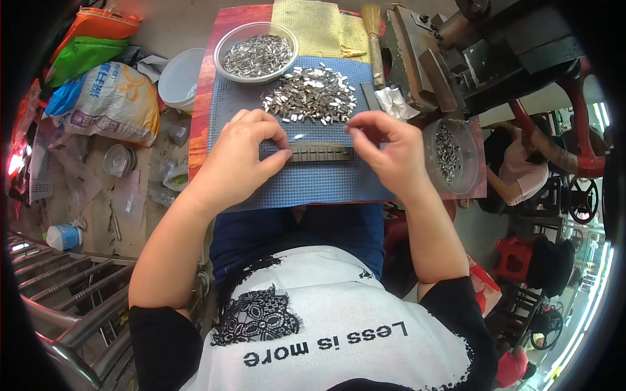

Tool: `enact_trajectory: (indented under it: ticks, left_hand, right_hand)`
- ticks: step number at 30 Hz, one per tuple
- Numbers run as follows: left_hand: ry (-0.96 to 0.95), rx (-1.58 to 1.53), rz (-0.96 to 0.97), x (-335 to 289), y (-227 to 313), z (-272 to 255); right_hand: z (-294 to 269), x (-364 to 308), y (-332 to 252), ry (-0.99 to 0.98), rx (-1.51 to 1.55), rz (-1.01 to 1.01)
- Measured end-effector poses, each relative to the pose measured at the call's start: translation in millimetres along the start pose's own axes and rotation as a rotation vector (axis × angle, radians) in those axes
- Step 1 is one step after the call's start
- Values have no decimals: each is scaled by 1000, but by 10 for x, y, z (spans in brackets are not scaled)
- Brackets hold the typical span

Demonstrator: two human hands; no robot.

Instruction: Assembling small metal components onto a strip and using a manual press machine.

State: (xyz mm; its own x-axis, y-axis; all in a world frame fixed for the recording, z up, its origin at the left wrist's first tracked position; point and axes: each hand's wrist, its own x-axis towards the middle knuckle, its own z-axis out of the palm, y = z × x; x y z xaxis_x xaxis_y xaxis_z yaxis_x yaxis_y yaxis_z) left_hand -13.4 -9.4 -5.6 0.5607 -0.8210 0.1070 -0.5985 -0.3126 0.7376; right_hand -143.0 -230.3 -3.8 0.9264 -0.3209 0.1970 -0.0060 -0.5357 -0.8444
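A long grey metal bar with a row of slots [319,154] lies crosswise on the blue ribbed mat [297,190]. My left hand [242,151] is curled at its left end, thumb and forefinger closed on that end. Just above the bar's right end, my right hand [391,144] pinches thumb and forefinger together; whatever is between the tips is too small to make out. Beyond both hands spreads a loose pile of small shiny metal pieces [312,96]. One separate bright piece [298,137] lies between the pile and the bar.
A round clear tub of metal pieces [257,57] stands at the far left of the table, another tub [450,156] at the right. A brush [373,42] and crumpled wrapping [394,103] lie beside heavy machinery. Sacks [114,101] and a white bucket [181,78] stand left. Another person [521,166] sits at right.
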Motion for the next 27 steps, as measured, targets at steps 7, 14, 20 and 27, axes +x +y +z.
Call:
enact_trajectory:
  ticks: [7, 14, 20, 27]
  left_hand:
    - [-44, -40, -145, 32, 89, -42]
    - [99, -95, -131, 218, 85, 103]
    - [17, 119, -101, 337, 119, 149]
    - [143, -55, -90, 231, 151, 128]
  right_hand:
    - [-51, -87, 55, -180, -160, -227]
    - [-66, -91, -26, -212, -97, -90]
    - [-68, 1, 51, -234, -116, -195]
    - [196, 294, 64, -78, -427, -179]
